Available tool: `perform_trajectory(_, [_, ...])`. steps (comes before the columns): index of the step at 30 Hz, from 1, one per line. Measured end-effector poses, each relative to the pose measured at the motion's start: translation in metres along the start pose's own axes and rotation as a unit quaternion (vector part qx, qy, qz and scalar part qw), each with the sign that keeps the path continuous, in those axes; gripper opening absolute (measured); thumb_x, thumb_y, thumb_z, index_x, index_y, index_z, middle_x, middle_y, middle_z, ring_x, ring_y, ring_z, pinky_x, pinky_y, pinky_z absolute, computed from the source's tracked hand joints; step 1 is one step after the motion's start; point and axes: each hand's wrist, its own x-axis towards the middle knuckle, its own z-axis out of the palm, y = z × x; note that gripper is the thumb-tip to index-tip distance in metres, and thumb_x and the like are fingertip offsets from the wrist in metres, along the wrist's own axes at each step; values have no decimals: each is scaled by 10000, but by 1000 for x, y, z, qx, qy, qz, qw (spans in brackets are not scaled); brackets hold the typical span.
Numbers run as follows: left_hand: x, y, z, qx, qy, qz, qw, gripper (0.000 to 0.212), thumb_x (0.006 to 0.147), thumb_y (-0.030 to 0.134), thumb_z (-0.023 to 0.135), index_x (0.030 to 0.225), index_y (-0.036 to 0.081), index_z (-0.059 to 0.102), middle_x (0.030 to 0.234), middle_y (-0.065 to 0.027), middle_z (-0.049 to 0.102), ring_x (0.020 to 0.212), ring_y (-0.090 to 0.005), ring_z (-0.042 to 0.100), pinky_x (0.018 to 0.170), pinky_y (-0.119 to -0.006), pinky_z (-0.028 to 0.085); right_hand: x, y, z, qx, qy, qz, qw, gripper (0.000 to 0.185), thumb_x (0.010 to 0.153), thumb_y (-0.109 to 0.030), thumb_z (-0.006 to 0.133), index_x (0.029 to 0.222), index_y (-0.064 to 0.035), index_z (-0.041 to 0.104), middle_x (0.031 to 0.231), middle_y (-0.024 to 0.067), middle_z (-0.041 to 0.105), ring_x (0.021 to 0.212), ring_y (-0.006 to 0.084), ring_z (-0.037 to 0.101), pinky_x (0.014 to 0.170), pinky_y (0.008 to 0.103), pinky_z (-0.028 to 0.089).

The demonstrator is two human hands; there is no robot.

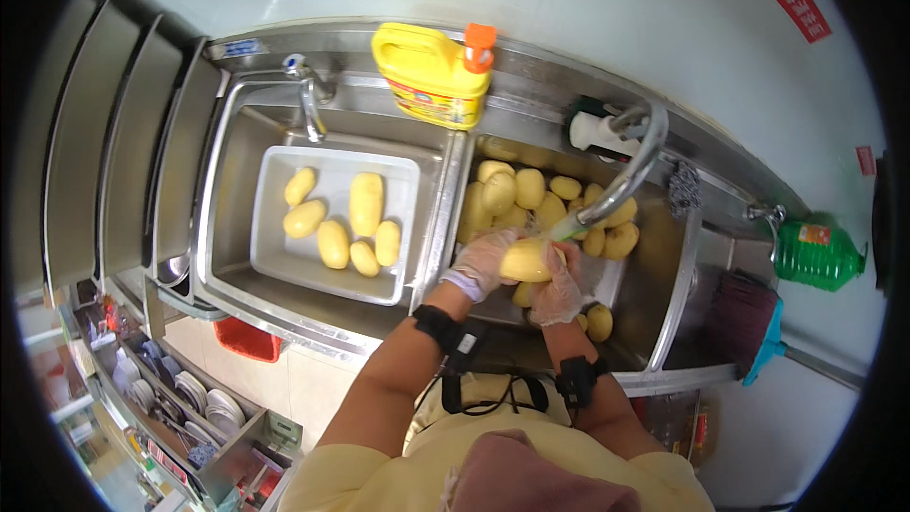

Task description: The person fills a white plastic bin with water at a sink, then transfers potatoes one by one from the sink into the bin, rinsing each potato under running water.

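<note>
A peeled potato (525,261) is held between my two hands above the right sink basin (650,299). My left hand (485,259), in a clear plastic glove, grips its left end. My right hand (560,288), gloved likewise, has its fingers around the right end. Just above the potato is the mouth of the curved metal faucet (625,181). Many peeled potatoes (530,188) lie heaped at the back of this basin, and a few more (599,322) rest near its front. In the left basin, several peeled potatoes (366,203) lie in a white plastic tray (334,158).
A yellow detergent jug (434,78) with an orange cap stands on the back ledge between the basins. A second faucet (309,96) overhangs the left basin. A steel wool scrubber (684,188) sits at the right rim. Farther right are a green plastic bottle (817,256) and a mop-like head (743,320).
</note>
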Motion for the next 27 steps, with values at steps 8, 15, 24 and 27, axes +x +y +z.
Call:
perform_trajectory(8, [-8,6,41,-341,164,-58,924,353,692,231,623,951,18,511,866,-119,551,782,-212,545,698,-266,434,27,25,-23,136,124,71,980,234,736,-201,561,884,-41,474,814,50,511,722,165,514,620,285,441])
perform_trajectory(15, [-12,-33,30,-479,-66,-44,874,280,826,292,384,1011,86,428,753,-75,533,523,-155,534,436,-238,425,-8,-11,28,-58,8,44,997,297,751,-216,529,976,-35,459,836,52,513,730,158,514,623,268,435])
perform_trajectory(24, [-12,-10,54,-281,215,-56,934,295,822,257,408,991,17,438,733,-114,514,571,-213,503,495,-281,416,28,13,1,-28,26,81,996,256,776,-262,485,904,-44,444,776,52,491,712,168,500,636,287,435])
perform_trajectory(27, [-16,4,47,-112,288,-8,951,309,798,235,459,994,-3,444,776,-124,512,706,-224,499,646,-324,403,16,-4,27,131,61,109,984,255,797,-283,458,893,-48,437,795,53,482,720,168,496,645,280,438])
